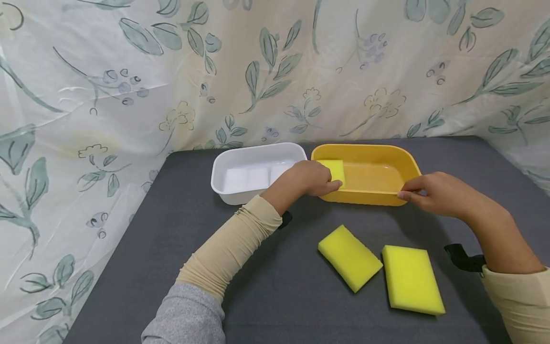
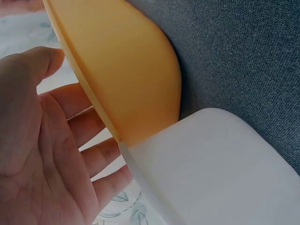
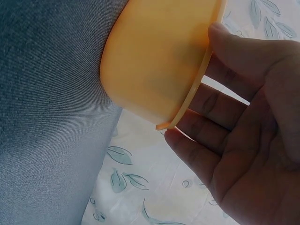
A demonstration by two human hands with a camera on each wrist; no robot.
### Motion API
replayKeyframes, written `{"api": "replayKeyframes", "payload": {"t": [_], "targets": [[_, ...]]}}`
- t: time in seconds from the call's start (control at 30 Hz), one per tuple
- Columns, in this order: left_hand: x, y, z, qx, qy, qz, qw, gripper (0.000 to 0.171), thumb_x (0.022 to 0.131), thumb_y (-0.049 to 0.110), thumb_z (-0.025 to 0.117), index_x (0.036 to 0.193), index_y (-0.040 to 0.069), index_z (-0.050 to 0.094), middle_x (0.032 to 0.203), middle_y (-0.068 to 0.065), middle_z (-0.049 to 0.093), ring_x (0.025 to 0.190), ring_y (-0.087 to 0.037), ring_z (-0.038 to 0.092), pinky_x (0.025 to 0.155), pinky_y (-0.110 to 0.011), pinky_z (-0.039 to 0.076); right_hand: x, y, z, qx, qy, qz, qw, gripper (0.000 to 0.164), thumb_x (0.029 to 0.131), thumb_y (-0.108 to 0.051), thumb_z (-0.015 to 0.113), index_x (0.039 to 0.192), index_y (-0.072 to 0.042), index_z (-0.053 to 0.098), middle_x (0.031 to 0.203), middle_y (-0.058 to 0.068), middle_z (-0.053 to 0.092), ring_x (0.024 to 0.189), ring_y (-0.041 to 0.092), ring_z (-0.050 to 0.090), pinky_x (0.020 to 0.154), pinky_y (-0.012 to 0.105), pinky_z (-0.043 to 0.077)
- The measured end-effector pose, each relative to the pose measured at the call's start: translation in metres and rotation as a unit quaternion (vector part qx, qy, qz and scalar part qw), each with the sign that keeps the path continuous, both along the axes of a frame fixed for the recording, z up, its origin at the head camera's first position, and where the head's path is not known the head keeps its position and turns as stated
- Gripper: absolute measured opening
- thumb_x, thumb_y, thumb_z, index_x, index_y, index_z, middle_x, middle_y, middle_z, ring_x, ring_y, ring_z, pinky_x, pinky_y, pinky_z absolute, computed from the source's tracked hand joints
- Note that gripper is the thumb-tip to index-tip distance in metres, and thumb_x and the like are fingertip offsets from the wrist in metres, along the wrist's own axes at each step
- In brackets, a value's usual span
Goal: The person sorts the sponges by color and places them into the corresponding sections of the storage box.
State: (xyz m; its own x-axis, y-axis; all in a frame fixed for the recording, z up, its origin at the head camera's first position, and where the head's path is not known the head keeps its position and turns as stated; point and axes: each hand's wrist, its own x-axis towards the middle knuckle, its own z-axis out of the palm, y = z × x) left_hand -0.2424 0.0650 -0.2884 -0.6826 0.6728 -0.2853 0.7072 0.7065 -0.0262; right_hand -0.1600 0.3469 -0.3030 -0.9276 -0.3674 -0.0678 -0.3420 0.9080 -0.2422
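Observation:
A yellow tray stands at the back of the table, with a yellow sponge in its left end. My left hand reaches over that end, fingers extended past the rim and palm bare in the left wrist view; its fingertips are hidden behind the rim. At the tray's front right corner my right hand pinches the rim, thumb outside and fingers inside. Two more yellow sponges lie on the table in front, the right one nearer the right forearm.
A white tray stands against the yellow tray's left side, with white rectangular blocks inside. Dark grey cloth covers the table. A leaf-patterned curtain hangs behind and along the left side.

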Motion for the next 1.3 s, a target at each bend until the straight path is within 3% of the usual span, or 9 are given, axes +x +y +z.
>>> {"api": "replayKeyframes", "payload": {"t": [0.27, 0.37, 0.5, 0.6, 0.73, 0.83, 1.0, 1.17, 1.3], "targets": [[0.0, -0.004, 0.0, 0.003, 0.014, -0.021, 0.9997, 0.053, 0.108, 0.048, 0.028, 0.101, 0.012, 0.067, 0.086, -0.004, 0.058, 0.087, -0.02, 0.054, 0.074, -0.031, 0.039, -0.001, -0.003, 0.002, 0.001, -0.008, -0.01, 1.0, 0.023, 0.095, -0.021, 0.071, 0.103, 0.0, 0.075, 0.082, -0.001, 0.066, 0.067, 0.015, 0.051, 0.061, 0.035, 0.046], [0.005, -0.005, -0.001, 0.023, 0.05, -0.031, 0.998, 0.052, 0.108, 0.047, 0.03, 0.114, 0.013, 0.069, 0.12, -0.007, 0.064, 0.111, -0.02, 0.055, 0.086, -0.031, 0.044, -0.001, -0.003, 0.003, 0.003, -0.009, -0.011, 1.0, 0.023, 0.094, -0.021, 0.071, 0.103, 0.0, 0.075, 0.082, -0.001, 0.066, 0.068, 0.016, 0.051, 0.061, 0.036, 0.047], [0.022, -0.004, 0.0, 0.074, 0.125, -0.047, 0.9882, 0.047, 0.106, 0.046, 0.038, 0.13, 0.017, 0.066, 0.155, -0.007, 0.041, 0.136, -0.023, 0.042, 0.101, -0.036, 0.045, -0.001, -0.002, 0.003, 0.006, -0.008, -0.012, 1.0, 0.023, 0.095, -0.021, 0.071, 0.103, 0.0, 0.075, 0.082, -0.001, 0.066, 0.068, 0.016, 0.051, 0.061, 0.036, 0.047], [0.039, -0.002, 0.0, 0.122, 0.162, -0.067, 0.977, 0.039, 0.104, 0.043, 0.045, 0.126, 0.018, 0.066, 0.139, -0.007, 0.048, 0.119, -0.021, 0.051, 0.086, -0.033, 0.051, -0.001, -0.002, 0.002, 0.006, -0.006, -0.015, 1.0, 0.023, 0.094, -0.021, 0.071, 0.102, 0.0, 0.076, 0.081, -0.001, 0.065, 0.067, 0.016, 0.051, 0.061, 0.036, 0.047], [0.07, 0.001, -0.004, 0.165, 0.139, -0.086, 0.9727, 0.031, 0.1, 0.044, 0.053, 0.113, 0.018, 0.064, 0.107, 0.0, 0.048, 0.087, -0.013, 0.048, 0.065, -0.023, 0.043, -0.001, -0.002, 0.001, 0.001, -0.004, -0.016, 1.0, 0.022, 0.094, -0.022, 0.072, 0.102, -0.001, 0.076, 0.08, -0.002, 0.064, 0.067, 0.016, 0.05, 0.06, 0.035, 0.046], [0.093, 0.004, -0.012, 0.139, 0.106, -0.066, 0.9824, 0.042, 0.096, 0.056, 0.055, 0.117, 0.02, 0.062, 0.104, 0.002, 0.044, 0.083, -0.012, 0.044, 0.064, -0.023, 0.042, -0.002, -0.002, 0.001, -0.001, -0.001, -0.013, 1.0, 0.022, 0.094, -0.022, 0.072, 0.102, -0.001, 0.076, 0.08, -0.002, 0.065, 0.066, 0.015, 0.05, 0.06, 0.035, 0.045], [0.123, 0.009, -0.026, 0.04, 0.072, -0.012, 0.9965, 0.069, 0.087, 0.078, 0.047, 0.131, 0.025, 0.055, 0.116, 0.002, 0.044, 0.091, -0.016, 0.046, 0.075, -0.032, 0.046, -0.001, -0.002, 0.001, 0.003, -0.004, -0.013, 1.0, 0.023, 0.094, -0.022, 0.072, 0.102, -0.001, 0.076, 0.081, -0.002, 0.065, 0.067, 0.016, 0.051, 0.06, 0.035, 0.045], [0.14, 0.013, -0.036, -0.006, 0.023, 0.001, 0.9997, 0.085, 0.079, 0.09, 0.039, 0.138, 0.031, 0.052, 0.123, 0.003, 0.048, 0.097, -0.02, 0.053, 0.083, -0.039, 0.049, 0.0, -0.003, 0.0, 0.002, -0.004, -0.011, 1.0, 0.023, 0.094, -0.022, 0.072, 0.102, -0.001, 0.076, 0.08, -0.002, 0.065, 0.067, 0.016, 0.05, 0.06, 0.035, 0.045], [0.15, 0.018, -0.04, -0.043, 0.021, -0.011, 0.9988, 0.09, 0.074, 0.094, 0.039, 0.14, 0.035, 0.051, 0.133, 0.002, 0.047, 0.108, -0.023, 0.055, 0.089, -0.041, 0.049, 0.0, -0.003, 0.001, 0.004, 0.003, -0.011, 1.0, 0.022, 0.094, -0.021, 0.072, 0.102, -0.001, 0.076, 0.078, -0.002, 0.064, 0.066, 0.016, 0.049, 0.06, 0.035, 0.043]]}}
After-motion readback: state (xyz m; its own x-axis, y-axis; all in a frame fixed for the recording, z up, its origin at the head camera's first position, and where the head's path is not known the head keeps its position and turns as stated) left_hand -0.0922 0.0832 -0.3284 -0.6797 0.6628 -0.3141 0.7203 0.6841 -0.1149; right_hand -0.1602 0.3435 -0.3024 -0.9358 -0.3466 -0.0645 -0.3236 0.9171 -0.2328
